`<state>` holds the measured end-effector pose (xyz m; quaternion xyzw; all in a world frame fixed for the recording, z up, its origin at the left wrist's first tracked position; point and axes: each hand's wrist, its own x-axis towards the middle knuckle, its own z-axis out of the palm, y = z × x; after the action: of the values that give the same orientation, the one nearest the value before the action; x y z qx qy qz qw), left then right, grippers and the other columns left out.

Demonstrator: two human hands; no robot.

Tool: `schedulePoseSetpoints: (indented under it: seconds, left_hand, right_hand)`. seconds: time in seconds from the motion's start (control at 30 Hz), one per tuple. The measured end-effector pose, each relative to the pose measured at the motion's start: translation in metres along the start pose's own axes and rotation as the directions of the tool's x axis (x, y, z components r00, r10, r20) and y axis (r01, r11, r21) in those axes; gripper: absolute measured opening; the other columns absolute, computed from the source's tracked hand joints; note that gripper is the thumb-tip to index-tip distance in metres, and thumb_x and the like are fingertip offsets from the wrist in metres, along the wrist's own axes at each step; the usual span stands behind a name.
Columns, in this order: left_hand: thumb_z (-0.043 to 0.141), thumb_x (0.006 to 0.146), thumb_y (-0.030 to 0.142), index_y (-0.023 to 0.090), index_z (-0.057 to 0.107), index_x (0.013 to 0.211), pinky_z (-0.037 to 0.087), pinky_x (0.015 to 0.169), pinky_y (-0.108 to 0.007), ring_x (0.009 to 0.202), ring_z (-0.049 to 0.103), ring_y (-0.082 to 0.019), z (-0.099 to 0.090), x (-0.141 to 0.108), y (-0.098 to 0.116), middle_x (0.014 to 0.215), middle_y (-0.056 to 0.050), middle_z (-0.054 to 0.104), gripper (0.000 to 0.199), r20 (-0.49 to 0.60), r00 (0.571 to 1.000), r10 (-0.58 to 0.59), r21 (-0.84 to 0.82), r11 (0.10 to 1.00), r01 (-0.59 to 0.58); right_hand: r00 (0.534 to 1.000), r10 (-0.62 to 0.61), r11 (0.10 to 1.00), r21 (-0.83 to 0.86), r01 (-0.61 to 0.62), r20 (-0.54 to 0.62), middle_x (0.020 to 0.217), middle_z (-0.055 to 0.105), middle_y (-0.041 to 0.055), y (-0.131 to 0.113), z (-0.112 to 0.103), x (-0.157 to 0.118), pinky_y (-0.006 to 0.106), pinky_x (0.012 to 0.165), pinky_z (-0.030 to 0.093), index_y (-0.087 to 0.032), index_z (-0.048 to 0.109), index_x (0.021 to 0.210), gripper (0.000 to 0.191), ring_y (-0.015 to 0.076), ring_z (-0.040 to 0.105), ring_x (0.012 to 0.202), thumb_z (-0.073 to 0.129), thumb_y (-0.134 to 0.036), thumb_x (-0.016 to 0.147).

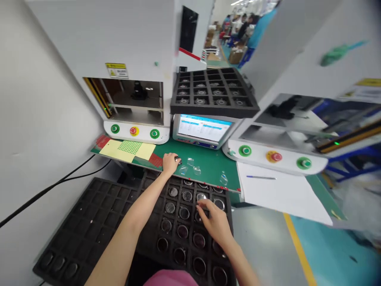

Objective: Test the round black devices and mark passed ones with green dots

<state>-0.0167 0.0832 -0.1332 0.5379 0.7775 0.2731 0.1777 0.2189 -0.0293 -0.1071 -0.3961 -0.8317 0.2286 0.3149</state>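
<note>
A black compartment tray [178, 226] of round metal-and-glass parts lies in front of me on my lap side. My right hand [216, 222] rests over it, fingertips on a round part [201, 196] near the tray's far row. My left hand [170, 163] reaches onto the green mat [208, 163], fingers closed on a small dark round part [177, 160]. Several clear plastic film pieces [193, 169] lie on the mat just right of that hand.
A second black tray [89, 222] sits to the left. A yellow sheet with green dots [127, 150], a monitor [204, 129], a raised tray of parts [212, 91], two white machines with green and red buttons [133, 130], white paper and a pen [261, 177] surround the mat.
</note>
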Motion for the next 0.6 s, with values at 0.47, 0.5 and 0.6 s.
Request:
schedulePoseSetpoints:
  seconds: [0.47,0.5,0.6]
  left_hand:
    - [0.057,0.091,0.034,0.014,0.062,0.105,0.05,0.089,-0.043,0.1,0.061,-0.021,-0.042,0.017,-0.103,0.108,-0.008,0.064,0.026,-0.06,0.998,0.028,0.201,0.979,-0.015]
    - [0.057,0.091,0.034,0.013,0.062,0.104,0.05,0.088,-0.043,0.099,0.061,-0.021,-0.04,0.017,-0.103,0.107,-0.008,0.064,0.026,-0.059,0.998,0.033,0.208,0.978,-0.02]
    - [0.056,0.091,0.034,0.013,0.062,0.102,0.049,0.088,-0.043,0.098,0.061,-0.02,-0.035,0.016,-0.104,0.103,-0.007,0.064,0.024,-0.062,0.997,0.049,0.226,0.974,-0.033]
  right_hand:
    - [0.711,-0.391,0.896,0.063,0.44,0.585,0.087,0.072,0.0072,0.018,0.109,0.195,0.028,0.075,0.051,-0.018,0.068,0.087,0.013,0.0192,0.067,0.081,0.055,-0.014,0.088]
    - [0.689,-0.398,0.89,0.074,0.449,0.606,0.088,0.072,0.0073,0.021,0.116,0.201,0.028,0.075,0.051,-0.017,0.069,0.089,0.014,0.0189,0.067,0.08,0.055,-0.013,0.088]
    - [0.646,-0.411,0.88,0.095,0.466,0.644,0.09,0.072,0.0076,0.029,0.131,0.208,0.027,0.073,0.051,-0.017,0.069,0.094,0.016,0.0184,0.067,0.078,0.055,-0.013,0.089]
